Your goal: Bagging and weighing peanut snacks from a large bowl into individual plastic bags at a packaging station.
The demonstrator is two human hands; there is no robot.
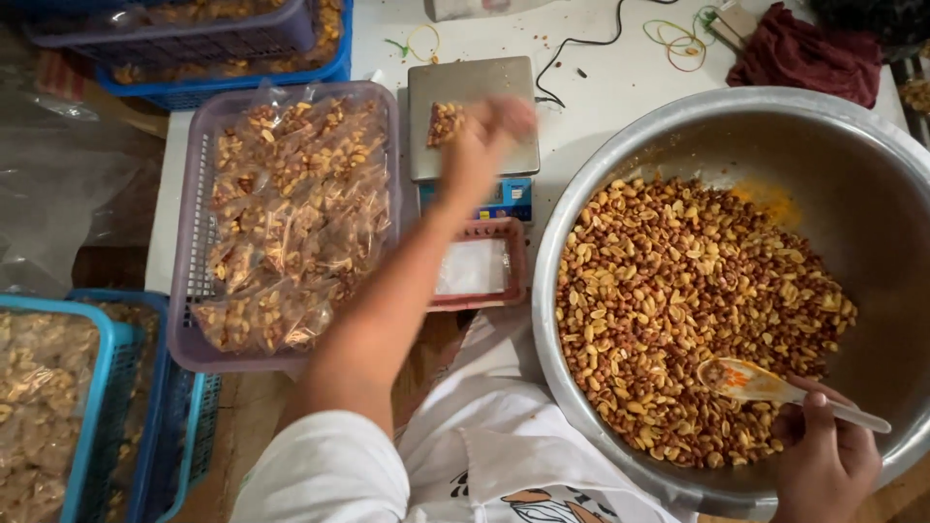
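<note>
My left hand (481,145) reaches forward over a small metal weighing scale (455,82) and holds a small clear bag of roasted peanuts (445,123) on its platform. The hand is blurred by motion. My right hand (823,455) grips the handle of a pale plastic spoon (765,384) whose bowl rests on the peanuts. A large steel basin (852,165) at the right holds a heap of spiced peanuts (678,300).
A lilac plastic basket (189,291) left of the scale is full of filled peanut bags. A small red tray (513,266) of empty clear bags lies below the scale. Blue baskets (145,407) with more bags stand at the lower left and top left. Rubber bands, a black cable and a dark red cloth (809,53) lie on the white table.
</note>
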